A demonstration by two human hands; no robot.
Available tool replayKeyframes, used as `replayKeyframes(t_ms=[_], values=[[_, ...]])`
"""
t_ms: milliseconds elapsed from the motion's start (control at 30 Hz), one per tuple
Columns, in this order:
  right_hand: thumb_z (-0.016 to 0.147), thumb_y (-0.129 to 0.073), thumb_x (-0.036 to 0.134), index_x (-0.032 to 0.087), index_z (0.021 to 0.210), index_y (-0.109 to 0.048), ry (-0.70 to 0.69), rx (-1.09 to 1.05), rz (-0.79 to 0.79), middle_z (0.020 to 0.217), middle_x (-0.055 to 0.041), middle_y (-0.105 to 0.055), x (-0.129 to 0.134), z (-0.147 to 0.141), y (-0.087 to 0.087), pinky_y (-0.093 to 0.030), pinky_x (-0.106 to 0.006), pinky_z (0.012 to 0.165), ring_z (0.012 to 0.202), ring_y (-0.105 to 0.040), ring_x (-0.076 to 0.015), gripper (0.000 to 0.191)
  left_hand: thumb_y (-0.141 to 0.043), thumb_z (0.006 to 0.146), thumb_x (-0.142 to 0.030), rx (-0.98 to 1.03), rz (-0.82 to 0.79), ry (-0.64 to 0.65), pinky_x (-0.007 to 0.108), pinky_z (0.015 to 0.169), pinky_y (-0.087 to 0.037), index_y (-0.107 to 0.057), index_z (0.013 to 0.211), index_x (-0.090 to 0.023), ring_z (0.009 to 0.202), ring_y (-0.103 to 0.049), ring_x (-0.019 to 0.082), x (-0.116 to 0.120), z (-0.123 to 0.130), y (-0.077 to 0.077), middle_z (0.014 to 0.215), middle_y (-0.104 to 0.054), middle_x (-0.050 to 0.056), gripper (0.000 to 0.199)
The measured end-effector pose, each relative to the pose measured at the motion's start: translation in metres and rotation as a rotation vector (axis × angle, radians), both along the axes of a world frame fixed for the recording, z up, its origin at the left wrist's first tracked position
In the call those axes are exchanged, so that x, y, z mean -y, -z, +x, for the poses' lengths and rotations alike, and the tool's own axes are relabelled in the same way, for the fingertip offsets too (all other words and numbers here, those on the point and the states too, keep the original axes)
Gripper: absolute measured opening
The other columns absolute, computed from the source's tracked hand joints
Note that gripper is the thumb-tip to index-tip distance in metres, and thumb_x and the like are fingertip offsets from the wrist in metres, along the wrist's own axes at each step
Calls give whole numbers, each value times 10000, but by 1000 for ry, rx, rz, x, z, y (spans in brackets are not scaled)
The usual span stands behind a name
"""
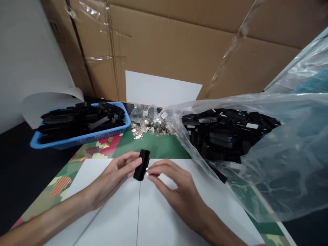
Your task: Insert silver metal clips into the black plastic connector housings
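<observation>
My left hand (pixel 114 176) holds a small black plastic part (pixel 141 164) upright above white paper sheets (pixel 123 218). My right hand (pixel 175 186) pinches a tiny shiny metal piece (pixel 147 169) against the side of that black part. Both hands meet at the part, just in front of me, over the middle of the table.
A blue basket (pixel 82 138) full of black parts stands at the back left. A pile of small metal clips (pixel 147 126) in torn plastic lies behind the hands. A large clear bag (pixel 269 164) of black parts (pixel 225 133) fills the right. Cardboard boxes (pixel 179 48) wall off the back.
</observation>
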State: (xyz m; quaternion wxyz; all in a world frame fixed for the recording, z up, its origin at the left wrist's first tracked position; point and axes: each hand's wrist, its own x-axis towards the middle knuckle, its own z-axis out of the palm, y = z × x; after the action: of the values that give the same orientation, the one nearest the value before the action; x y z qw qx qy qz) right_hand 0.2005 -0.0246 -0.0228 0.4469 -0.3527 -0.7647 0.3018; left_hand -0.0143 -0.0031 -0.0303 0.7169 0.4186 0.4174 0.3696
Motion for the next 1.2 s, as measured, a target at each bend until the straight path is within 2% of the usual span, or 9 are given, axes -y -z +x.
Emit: replayKeyframes(t_ms=[133, 333, 433, 567, 733, 833, 933, 1033, 1200], values=[[959, -680, 61, 203, 1052, -733, 118, -1, 108, 993, -39, -707, -11, 11, -5, -577, -284, 830, 916, -695, -161, 178, -675, 992, -440, 14, -32, 98, 305, 1026, -507, -762, 1198, -223, 1084, -685, 206, 1, 0, 2, 1174, -765, 74, 312], [1010, -578, 48, 237, 1153, -730, 72, 55, 239, 1116, -60, -736, -12, 20, -1, -606, -335, 867, 1014, -707, -185, 282, -657, 986, -500, -5, -62, 162, 287, 945, -547, -804, 1146, -218, 1031, -712, 204, 1, 0, 5, 1177, -791, 89, 356], [1016, -587, 74, 260, 1223, -716, 78, 83, 181, 1087, -43, -757, -11, 24, -4, -600, -346, 841, 976, -713, -192, 307, -654, 985, -508, -27, -38, 175, 268, 931, -538, -817, 1124, -229, 1003, -710, 188, 0, 0, 3, 1156, -799, 77, 352], [1000, -635, 120, 270, 1215, -734, 163, 183, 62, 1030, -22, -775, -8, 28, -13, -590, -311, 797, 907, -740, -184, 280, -679, 968, -515, -71, -35, 181, 257, 909, -521, -840, 1073, -235, 956, -708, 184, -1, 0, -1, 978, -814, 55, 339], [930, -728, 142, 286, 1232, -725, 187, 163, -159, 951, 25, -813, -4, 26, -19, -615, -289, 805, 885, -785, -187, 334, -701, 939, -542, -134, -33, 208, 300, 905, -510, -839, 1081, -235, 939, -707, 206, -2, 4, -4, 955, -810, 60, 366], [916, -725, 127, 275, 1199, -730, 203, 172, -232, 918, 22, -816, -4, 23, -19, -616, -289, 768, 874, -791, -196, 319, -715, 915, -571, -174, -26, 236, 309, 879, -513, -844, 1014, -219, 913, -721, 217, -2, 6, -3, 917, -814, 69, 388], [894, -715, 63, 256, 1151, -730, 212, 196, -216, 887, 33, -805, -4, 20, -18, -602, -270, 755, 819, -779, -172, 321, -731, 906, -561, -191, -44, 243, 307, 847, -534, -848, 977, -210, 885, -743, 221, -2, 7, -5, 916, -822, 73, 376], [889, -717, 46, 240, 1129, -722, 215, 236, -133, 895, 31, -793, -2, 18, -16, -587, -270, 760, 801, -762, -162, 308, -712, 935, -527, -192, -30, 257, 289, 848, -538, -852, 1006, -211, 881, -735, 202, -3, 7, -7, 893, -816, 59, 352], [966, -642, 69, 213, 1078, -717, 221, 323, -10, 985, -13, -775, 3, 14, -15, -553, -291, 782, 861, -734, -179, 197, -714, 939, -511, -191, -38, 263, 283, 864, -532, -848, 933, -188, 884, -716, 195, -3, 7, -10, 874, -803, 51, 349]])
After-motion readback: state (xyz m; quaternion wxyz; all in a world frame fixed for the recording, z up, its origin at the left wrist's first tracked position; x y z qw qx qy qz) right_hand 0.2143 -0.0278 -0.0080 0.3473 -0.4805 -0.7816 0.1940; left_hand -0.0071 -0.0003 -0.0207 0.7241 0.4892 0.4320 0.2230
